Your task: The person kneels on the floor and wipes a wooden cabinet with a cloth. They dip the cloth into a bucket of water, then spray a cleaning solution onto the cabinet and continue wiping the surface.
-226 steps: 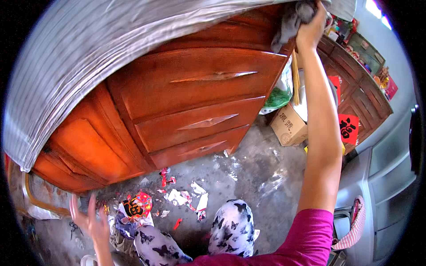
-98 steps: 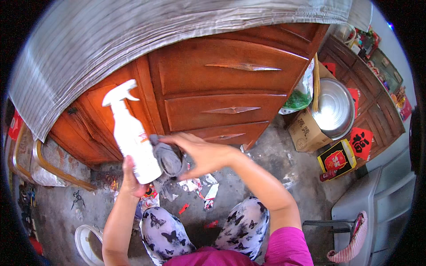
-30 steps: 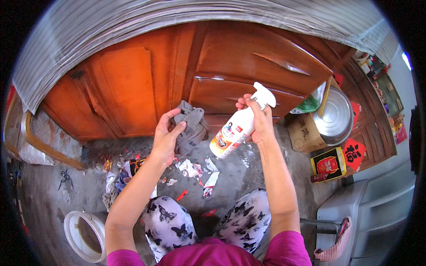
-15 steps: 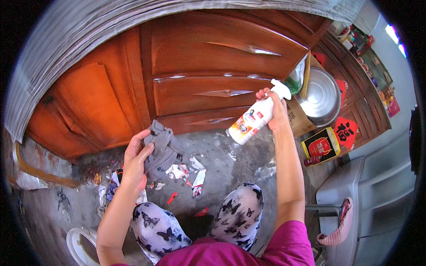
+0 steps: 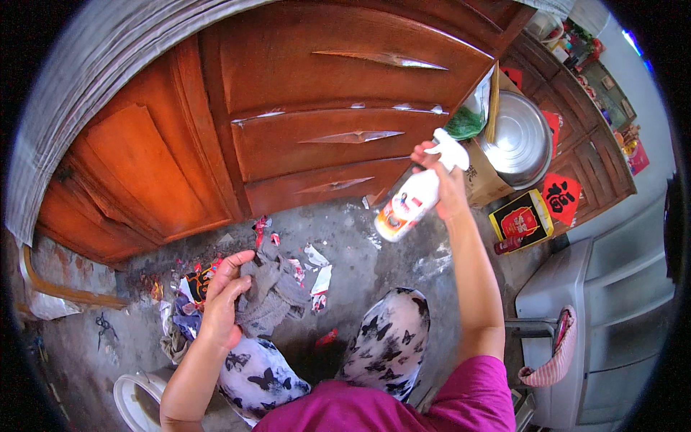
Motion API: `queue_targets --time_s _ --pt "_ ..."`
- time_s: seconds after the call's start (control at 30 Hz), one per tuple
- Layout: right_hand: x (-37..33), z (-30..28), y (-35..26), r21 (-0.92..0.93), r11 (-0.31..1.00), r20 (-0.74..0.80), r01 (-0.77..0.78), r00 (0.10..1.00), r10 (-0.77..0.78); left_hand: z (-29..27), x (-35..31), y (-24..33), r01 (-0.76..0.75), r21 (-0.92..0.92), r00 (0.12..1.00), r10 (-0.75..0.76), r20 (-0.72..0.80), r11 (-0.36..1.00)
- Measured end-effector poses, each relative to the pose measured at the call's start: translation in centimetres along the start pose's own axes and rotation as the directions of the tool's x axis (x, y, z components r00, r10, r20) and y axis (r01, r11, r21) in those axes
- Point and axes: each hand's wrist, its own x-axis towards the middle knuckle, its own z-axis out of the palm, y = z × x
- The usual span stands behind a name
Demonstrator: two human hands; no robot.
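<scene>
The right hand is raised toward the wooden cabinet, its fingers wrapped around the neck of a white spray bottle that tilts with its base down to the left. Lower and to the left, above the knee, the left hand grips a crumpled grey cloth. Paper scraps litter the concrete floor beneath.

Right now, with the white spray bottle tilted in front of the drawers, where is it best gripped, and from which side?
Grip the spray bottle at the narrow neck just under the trigger head, coming from its right, as the right hand does. The body widens toward the base, which hangs low and left, so the neck probably fits a closed hand best. The left hand holds the grey cloth.
</scene>
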Motion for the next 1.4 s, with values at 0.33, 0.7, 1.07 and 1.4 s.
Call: queue_targets --time_s 0.33,0.7,1.07,1.4 --pt "-4.9 6.0 5.3 0.06 0.974 0.139 -0.218 0.968 0.208 -0.4 -1.1 -0.2 0.057 0.142 0.995 -0.067 0.072 0.988" --pt "-2.1 8.6 1.3 0.081 0.965 0.074 -0.248 0.967 0.242 -0.6 -0.9 -0.7 0.053 0.154 0.987 -0.075 0.141 0.987" --pt "-3.1 5.8 4.2 0.415 0.898 -0.148 -0.147 0.963 0.226 -0.8 -1.1 -0.6 0.061 0.116 0.987 -0.078 0.142 0.991" --pt "-7.6 12.8 6.5 0.408 0.913 -0.237 0.007 0.967 0.098 -0.7 -0.9 -0.9 0.041 0.129 0.988 -0.059 0.141 0.991"
